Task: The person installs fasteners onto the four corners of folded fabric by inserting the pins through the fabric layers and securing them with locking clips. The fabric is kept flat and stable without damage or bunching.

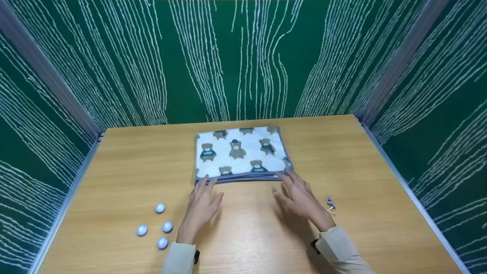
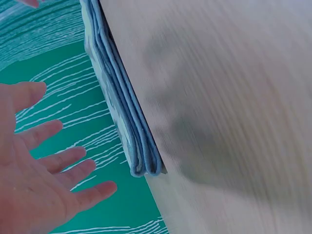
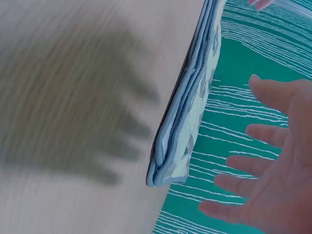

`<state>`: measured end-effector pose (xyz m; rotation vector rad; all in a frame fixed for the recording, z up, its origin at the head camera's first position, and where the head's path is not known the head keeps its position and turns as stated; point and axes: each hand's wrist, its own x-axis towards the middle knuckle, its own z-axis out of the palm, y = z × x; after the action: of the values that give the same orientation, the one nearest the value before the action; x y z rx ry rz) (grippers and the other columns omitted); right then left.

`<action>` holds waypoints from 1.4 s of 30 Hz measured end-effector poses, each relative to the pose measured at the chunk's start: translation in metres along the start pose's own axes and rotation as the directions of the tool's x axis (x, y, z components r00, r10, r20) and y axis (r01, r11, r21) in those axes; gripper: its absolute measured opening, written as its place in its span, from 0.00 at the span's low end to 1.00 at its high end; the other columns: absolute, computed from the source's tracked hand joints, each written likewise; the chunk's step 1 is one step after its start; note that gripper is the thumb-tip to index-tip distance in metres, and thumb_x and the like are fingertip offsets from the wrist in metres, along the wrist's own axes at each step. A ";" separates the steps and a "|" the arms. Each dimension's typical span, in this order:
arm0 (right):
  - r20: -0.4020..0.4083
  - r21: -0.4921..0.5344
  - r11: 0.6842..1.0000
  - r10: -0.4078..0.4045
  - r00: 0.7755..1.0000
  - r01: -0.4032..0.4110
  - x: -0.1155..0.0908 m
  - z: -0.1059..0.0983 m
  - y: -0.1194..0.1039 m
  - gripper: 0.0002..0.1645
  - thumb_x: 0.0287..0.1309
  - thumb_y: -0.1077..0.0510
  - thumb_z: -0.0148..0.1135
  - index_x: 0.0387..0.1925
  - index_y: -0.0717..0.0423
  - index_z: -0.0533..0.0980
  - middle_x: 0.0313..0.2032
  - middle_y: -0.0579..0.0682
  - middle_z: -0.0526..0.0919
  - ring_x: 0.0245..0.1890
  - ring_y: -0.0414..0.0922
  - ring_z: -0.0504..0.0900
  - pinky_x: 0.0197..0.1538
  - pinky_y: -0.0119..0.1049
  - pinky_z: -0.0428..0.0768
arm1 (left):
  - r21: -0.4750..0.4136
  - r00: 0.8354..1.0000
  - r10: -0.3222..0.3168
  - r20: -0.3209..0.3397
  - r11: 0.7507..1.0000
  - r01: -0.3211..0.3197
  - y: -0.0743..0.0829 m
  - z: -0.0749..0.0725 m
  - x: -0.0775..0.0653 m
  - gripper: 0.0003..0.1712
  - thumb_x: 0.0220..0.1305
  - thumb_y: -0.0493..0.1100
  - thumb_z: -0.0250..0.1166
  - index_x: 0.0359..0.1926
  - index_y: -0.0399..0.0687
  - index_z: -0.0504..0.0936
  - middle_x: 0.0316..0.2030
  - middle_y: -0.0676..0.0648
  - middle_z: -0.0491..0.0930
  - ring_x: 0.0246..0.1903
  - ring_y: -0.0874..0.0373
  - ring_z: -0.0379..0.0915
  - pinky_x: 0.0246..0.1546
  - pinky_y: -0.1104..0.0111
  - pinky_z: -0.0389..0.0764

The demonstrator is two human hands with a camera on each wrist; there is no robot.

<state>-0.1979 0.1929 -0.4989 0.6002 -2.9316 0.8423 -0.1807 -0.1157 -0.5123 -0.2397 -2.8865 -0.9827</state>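
Observation:
A folded cloth (image 1: pixel 243 154), white with brown bears and a blue-grey edging, lies flat near the middle of the table. Its stacked layers show along the near side, and both wrist views catch this layered edge from the side. My left hand (image 1: pixel 201 207) hovers by the near left corner with fingers spread and straight. On the other side, my right hand (image 1: pixel 298 196) is likewise spread, its fingertips over the near right corner in the head view. In the left wrist view the left palm (image 2: pixel 34 190) stands apart from the cloth; the right palm (image 3: pixel 278 195) does too.
Several small round white-blue objects (image 1: pixel 160 208) sit on the wooden table (image 1: pixel 133 163) at the left. Right of my right hand lies a little blue-and-white item (image 1: pixel 331 203). Green panels (image 1: pixel 236 76) with white streaky lines stand round the back and sides.

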 end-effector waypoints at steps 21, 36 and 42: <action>0.138 0.039 0.995 0.086 0.987 -0.092 0.050 0.023 0.017 0.36 0.62 0.50 0.59 0.67 0.58 0.62 0.70 0.63 0.50 0.70 0.64 0.44 0.65 0.64 0.46 | 0.024 0.986 -0.084 0.146 0.996 0.082 -0.021 0.002 0.031 0.31 0.69 0.51 0.53 0.70 0.47 0.61 0.71 0.38 0.47 0.71 0.41 0.37 0.67 0.46 0.40; 0.182 -0.160 0.978 0.165 0.970 -0.136 0.066 0.033 0.026 0.29 0.64 0.55 0.56 0.60 0.69 0.67 0.60 0.68 0.65 0.59 0.64 0.61 0.59 0.61 0.63 | 0.167 0.990 -0.097 0.103 0.983 0.079 -0.027 0.019 0.046 0.23 0.68 0.43 0.54 0.60 0.36 0.72 0.58 0.35 0.67 0.63 0.41 0.57 0.67 0.48 0.47; 0.166 -0.156 0.980 0.146 0.975 -0.120 0.067 0.031 0.025 0.24 0.62 0.57 0.58 0.54 0.72 0.72 0.55 0.66 0.69 0.51 0.60 0.65 0.55 0.56 0.70 | 0.185 0.989 -0.099 0.113 0.980 0.077 -0.027 0.015 0.045 0.21 0.66 0.42 0.56 0.56 0.36 0.75 0.51 0.38 0.70 0.55 0.45 0.63 0.62 0.53 0.60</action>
<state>-0.2671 0.1728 -0.5286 0.4969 -3.1898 0.6050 -0.2302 -0.1225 -0.5345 -0.1648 -3.0976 -0.7358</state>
